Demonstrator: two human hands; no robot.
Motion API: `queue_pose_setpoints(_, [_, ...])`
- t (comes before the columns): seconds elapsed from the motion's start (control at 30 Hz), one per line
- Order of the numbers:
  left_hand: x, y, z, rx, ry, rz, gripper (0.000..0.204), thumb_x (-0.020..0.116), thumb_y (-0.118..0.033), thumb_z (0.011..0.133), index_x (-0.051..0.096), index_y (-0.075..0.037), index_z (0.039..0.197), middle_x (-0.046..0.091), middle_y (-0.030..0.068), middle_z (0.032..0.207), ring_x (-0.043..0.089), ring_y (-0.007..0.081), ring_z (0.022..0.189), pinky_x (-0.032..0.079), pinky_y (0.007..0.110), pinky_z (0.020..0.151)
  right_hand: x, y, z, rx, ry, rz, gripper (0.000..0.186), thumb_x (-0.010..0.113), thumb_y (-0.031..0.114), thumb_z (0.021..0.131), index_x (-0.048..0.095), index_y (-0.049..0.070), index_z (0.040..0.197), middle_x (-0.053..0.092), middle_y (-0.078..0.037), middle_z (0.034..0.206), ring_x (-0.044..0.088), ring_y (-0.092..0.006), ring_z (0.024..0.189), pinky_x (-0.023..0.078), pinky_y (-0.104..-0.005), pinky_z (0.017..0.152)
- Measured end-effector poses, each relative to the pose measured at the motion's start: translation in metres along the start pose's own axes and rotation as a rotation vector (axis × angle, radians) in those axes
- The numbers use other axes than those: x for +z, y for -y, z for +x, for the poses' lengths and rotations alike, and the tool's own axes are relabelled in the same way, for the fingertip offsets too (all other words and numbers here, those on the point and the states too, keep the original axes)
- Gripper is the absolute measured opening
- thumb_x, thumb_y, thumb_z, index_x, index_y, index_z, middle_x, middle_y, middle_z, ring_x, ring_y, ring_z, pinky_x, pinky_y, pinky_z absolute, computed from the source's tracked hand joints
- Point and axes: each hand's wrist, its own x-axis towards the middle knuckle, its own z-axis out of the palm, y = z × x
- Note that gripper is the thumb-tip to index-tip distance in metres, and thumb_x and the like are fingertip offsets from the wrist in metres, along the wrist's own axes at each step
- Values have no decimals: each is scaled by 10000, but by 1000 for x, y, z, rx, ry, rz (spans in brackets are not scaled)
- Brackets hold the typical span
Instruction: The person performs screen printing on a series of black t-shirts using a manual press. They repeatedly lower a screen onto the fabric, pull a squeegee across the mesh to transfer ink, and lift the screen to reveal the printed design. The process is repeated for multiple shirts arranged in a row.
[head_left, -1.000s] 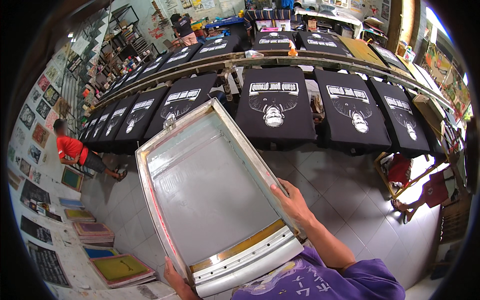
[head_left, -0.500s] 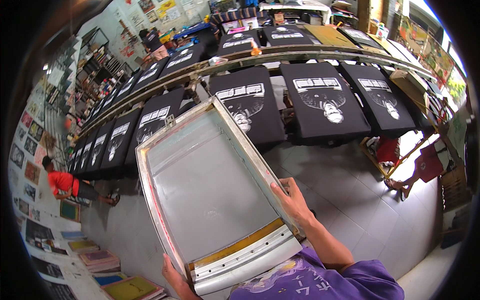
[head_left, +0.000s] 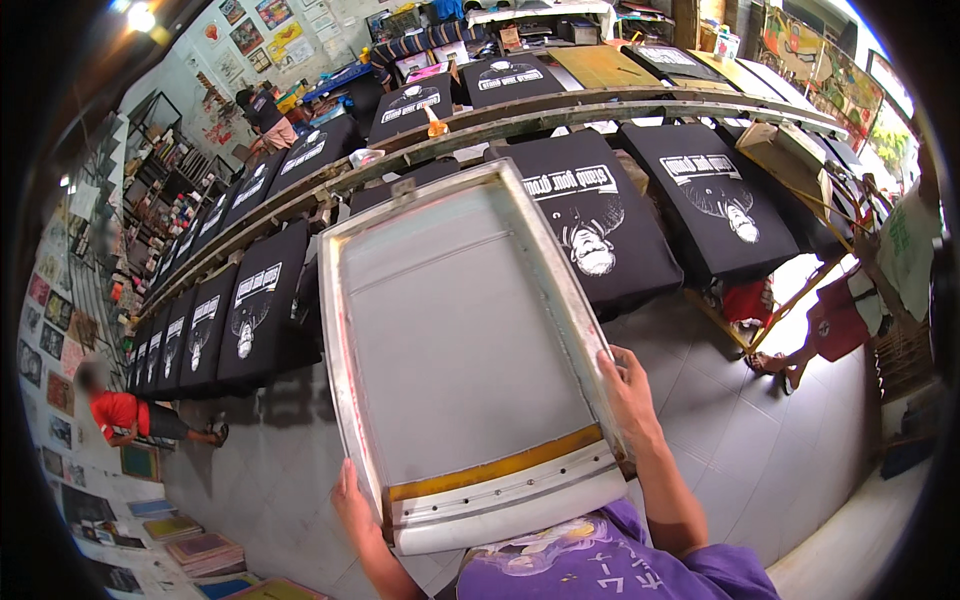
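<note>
My left hand (head_left: 355,503) grips the screen frame (head_left: 345,370) low on its left side, its forearm rising from the lower edge; my right hand (head_left: 628,392) clasps the opposite side higher up, thumb along the rim, with that elbow bent beside my purple shirt (head_left: 620,560). Both hands are closed around the frame, which I hold in the air before my torso, slightly tilted, its far end toward the black printed shirts (head_left: 712,205). Inside the rim stretches grey mesh (head_left: 465,350); across its near end lies a metal bar (head_left: 510,500) with an amber strip (head_left: 495,463). Far left, shelves (head_left: 160,180) carry many small items, too blurred to tell.
</note>
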Motion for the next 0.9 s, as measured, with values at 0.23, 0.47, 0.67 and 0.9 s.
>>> queue_pose_setpoints(0.23, [125, -40, -26, 66, 161, 79, 607, 655, -386, 1007, 622, 104, 1363, 667, 235, 1361, 601, 268, 1298, 403, 354, 1131, -101, -12, 55, -3, -154, -10, 635, 649, 490, 1020, 568, 13, 1431, 726, -204, 1086, 650, -184, 957, 500, -323, 841])
queue_pose_setpoints(0.47, [213, -40, -48, 89, 273, 22, 503, 702, -343, 1011, 667, 22, 1355, 751, 101, 1119, 631, 124, 1008, 484, 280, 927, -177, -14, 86, -8, -335, -149, 551, 619, 518, 1031, 640, 21, 1270, 690, -103, 1045, 592, -155, 971, 452, -311, 873])
queue_pose_setpoints(0.67, [264, -45, -44, 89, 371, -70, 493, 716, -336, 1003, 675, 18, 1344, 756, 114, 1185, 660, 131, 1074, 492, 278, 965, -205, -29, 117, -15, -469, -148, 540, 592, 531, 1042, 636, 9, 1169, 627, -103, 1171, 549, -200, 1101, 436, -374, 989])
queue_pose_setpoints(0.9, [312, -44, -22, 88, 349, -25, 509, 744, -354, 981, 691, 28, 1313, 768, 136, 1167, 684, 150, 1069, 511, 294, 962, -218, -24, 170, 7, -424, -174, 606, 591, 552, 1036, 644, -3, 1274, 647, -111, 1151, 569, -206, 1083, 436, -366, 986])
